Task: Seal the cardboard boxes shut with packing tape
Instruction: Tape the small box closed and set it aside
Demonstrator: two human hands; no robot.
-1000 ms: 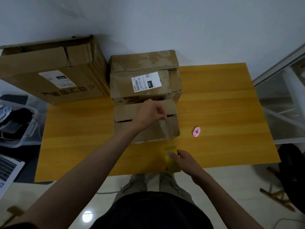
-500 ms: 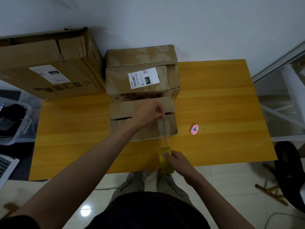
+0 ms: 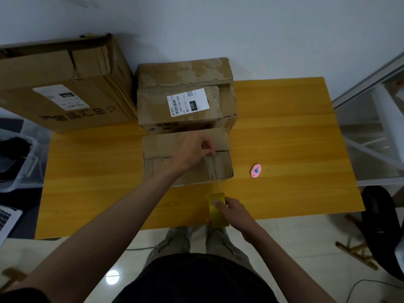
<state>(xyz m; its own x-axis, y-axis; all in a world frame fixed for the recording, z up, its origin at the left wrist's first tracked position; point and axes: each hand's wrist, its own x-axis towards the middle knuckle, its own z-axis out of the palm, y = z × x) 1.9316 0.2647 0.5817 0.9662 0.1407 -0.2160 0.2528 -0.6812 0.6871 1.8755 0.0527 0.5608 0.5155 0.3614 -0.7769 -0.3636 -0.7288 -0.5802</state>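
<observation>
Small cardboard box (image 3: 185,158): left hand (image 3: 192,153) pinches clear tape strip (image 3: 213,171) at flap seam; right hand (image 3: 231,212) grips tape roll (image 3: 217,209). Keep strip taut, centre over seam, press flat.

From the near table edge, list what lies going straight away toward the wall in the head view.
Tape roll → small box → labelled box.

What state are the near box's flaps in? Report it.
Shut but untaped: the near box flaps lie flat with a dark seam; the tape hangs above.
</observation>
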